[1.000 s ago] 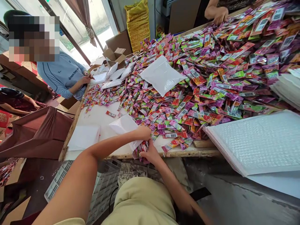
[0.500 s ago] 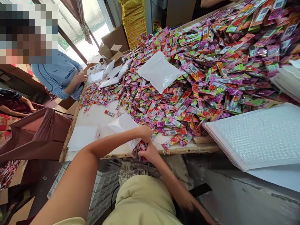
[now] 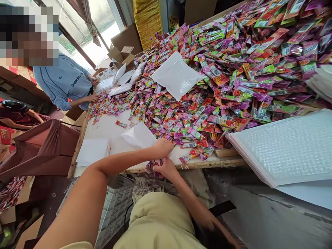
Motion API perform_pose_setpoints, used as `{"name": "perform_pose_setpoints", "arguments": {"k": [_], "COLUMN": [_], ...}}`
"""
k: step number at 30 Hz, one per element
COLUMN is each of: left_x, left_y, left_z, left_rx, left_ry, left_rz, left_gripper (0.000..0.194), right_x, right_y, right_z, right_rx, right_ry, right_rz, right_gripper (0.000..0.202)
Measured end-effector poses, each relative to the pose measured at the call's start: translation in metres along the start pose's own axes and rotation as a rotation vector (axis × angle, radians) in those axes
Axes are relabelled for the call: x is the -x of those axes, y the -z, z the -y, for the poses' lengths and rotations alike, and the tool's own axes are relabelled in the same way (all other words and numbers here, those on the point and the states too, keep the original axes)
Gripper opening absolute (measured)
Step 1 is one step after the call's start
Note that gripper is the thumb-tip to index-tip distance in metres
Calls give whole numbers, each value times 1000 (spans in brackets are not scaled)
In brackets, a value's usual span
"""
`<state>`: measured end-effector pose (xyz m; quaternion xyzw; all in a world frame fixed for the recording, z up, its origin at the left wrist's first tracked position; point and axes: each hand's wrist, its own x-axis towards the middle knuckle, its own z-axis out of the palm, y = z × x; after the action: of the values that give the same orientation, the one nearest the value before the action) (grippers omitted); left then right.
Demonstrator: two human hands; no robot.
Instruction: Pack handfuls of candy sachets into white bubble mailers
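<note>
Left hand [image 3: 163,147] pinches the mouth of a white mailer bag [image 3: 138,135] at the table edge [image 3: 207,163]; right hand [image 3: 166,168] grips a bundle of candy sachets [image 3: 153,165] just below it. Judged progress: this bag is mid-fill, while the large sachet heap [image 3: 233,62] remains unpacked

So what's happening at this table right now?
A person at the table's near edge works with both hands close together. The left hand holds a white bubble mailer, while the right hand grips a bunch of small colourful sachets at its mouth. A huge heap of the same sachets covers the table, with a stack of flat mailers to the right. At the far left, a co-worker in a blue top handles sachets too.
</note>
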<state>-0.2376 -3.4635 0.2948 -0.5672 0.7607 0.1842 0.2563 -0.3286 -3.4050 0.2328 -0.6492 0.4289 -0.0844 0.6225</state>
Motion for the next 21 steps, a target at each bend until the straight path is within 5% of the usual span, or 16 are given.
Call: {"name": "perform_pose_setpoints", "arguments": {"k": [6,9,11,14,17,19,21], "left_x": [10,21,37,72,108,121,121], "left_y": [-4,-10,-18,-46,-92,-123,-142], "left_z": [-13,-13,-11,-14,-23,-29,-30], "left_rx": [52,130,238,466,730,1076,1519], "left_ry": [-13,52,102,213,494,693,784], "left_rz": [25,-35,-137,-535,-965,-1007,-904], "left_gripper": [25,25,27,37,66,85,98], "right_x": [3,0,-3,-4,-3,-3,-6], "right_y": [-11,-15,-15,-9,-3,-2,-4], "right_z": [-2,-9,-12,-12,-12,-15,-18], "right_rx": [40,20,-34,-122,-129,-143,-210], "right_ry": [41,94,149,119,7,-5,37], "right_rz": [-41,-34,-33,-48,-20,-11,-25], "right_gripper": [16,8,22,44,53,56,59]}}
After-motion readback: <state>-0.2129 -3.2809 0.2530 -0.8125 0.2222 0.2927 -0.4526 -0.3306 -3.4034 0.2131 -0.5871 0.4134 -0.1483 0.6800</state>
